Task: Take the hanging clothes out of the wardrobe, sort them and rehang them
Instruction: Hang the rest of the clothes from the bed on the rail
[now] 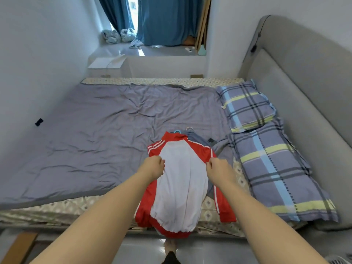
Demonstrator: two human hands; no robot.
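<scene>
Across the bed's grey sheet [91,119] the red-and-white jacket [181,187] lies collar-away, hem overhanging the near edge, its length running between left hand [153,166] and right hand [219,168], each pinching a side with curled fingers

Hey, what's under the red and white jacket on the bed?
A grey-blue garment shows past its collar, plus a blue hanger hook and a white hook. The jacket covers the rest.

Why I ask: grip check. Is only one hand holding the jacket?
No, the left hand and the right hand both pinch the jacket.
</scene>
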